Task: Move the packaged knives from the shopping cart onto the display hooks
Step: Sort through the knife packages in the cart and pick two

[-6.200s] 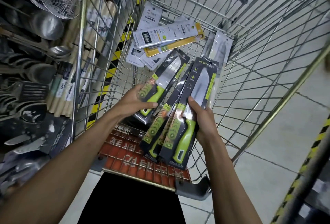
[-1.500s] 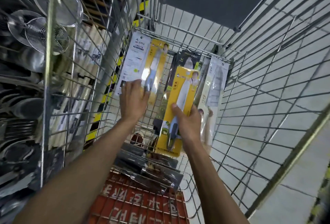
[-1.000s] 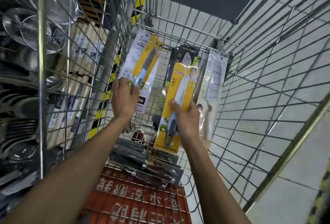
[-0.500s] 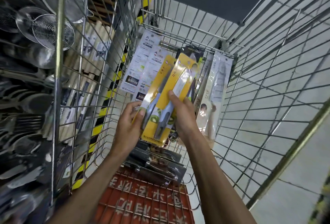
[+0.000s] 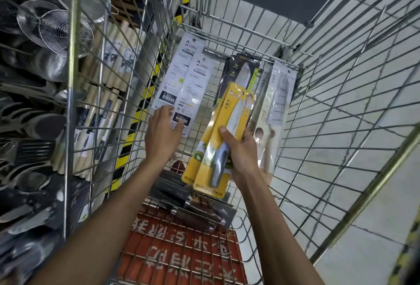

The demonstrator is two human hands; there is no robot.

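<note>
Steel cart (image 5: 372, 190): right fingers (image 5: 227, 135) pinch yellow packs (image 5: 231, 112); left fingers (image 5: 166, 112) spread at white packs (image 5: 193, 84).

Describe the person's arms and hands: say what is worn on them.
No sleeve shows on the left arm or the right arm: both are bare up to the picture's edge. The left hand and the right hand wear no gloves. No watch, bracelet or ring is visible.
</note>
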